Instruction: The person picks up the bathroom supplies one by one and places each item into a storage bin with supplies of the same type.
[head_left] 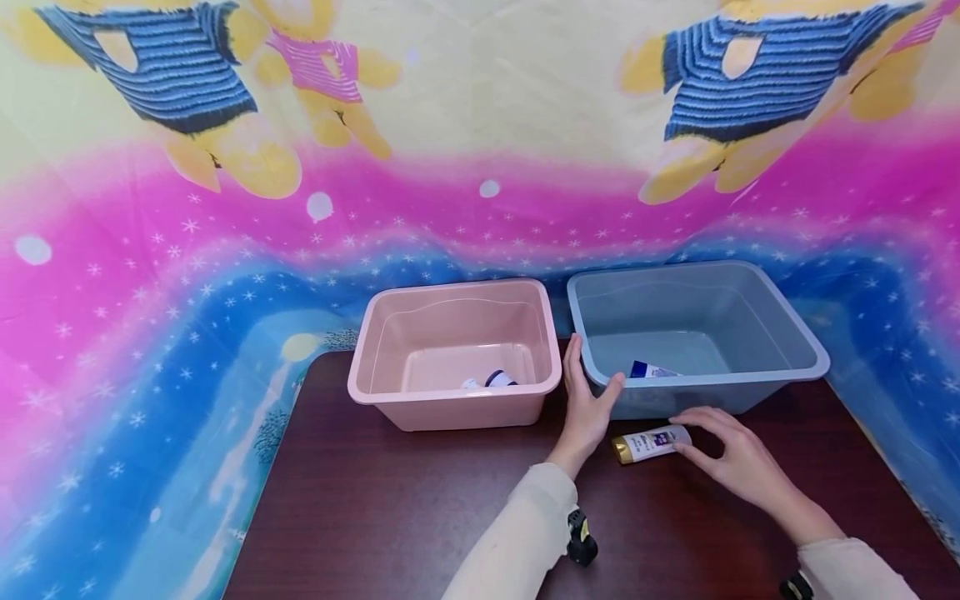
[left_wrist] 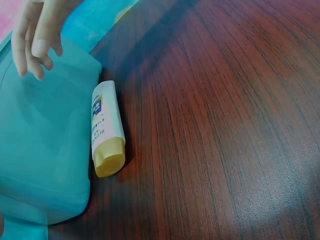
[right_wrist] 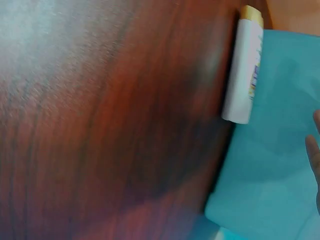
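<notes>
A white bottle with a gold cap lies on its side on the table, along the front wall of the blue-grey bin. Its label also shows in the left wrist view, where the bottle lies beside the bin. My right hand hovers near the bottle's white end, fingers loosely bent and apart from it in the wrist views. My left hand is at the bin's front left corner, fingers fairly straight along its side and thumb at the front. How firmly it touches is unclear.
To the left stands a pink bin with small white-and-dark items inside. A blue-and-white item lies in the blue-grey bin, partly hidden by its rim. Both bins stand on a dark wood table before a printed cloth.
</notes>
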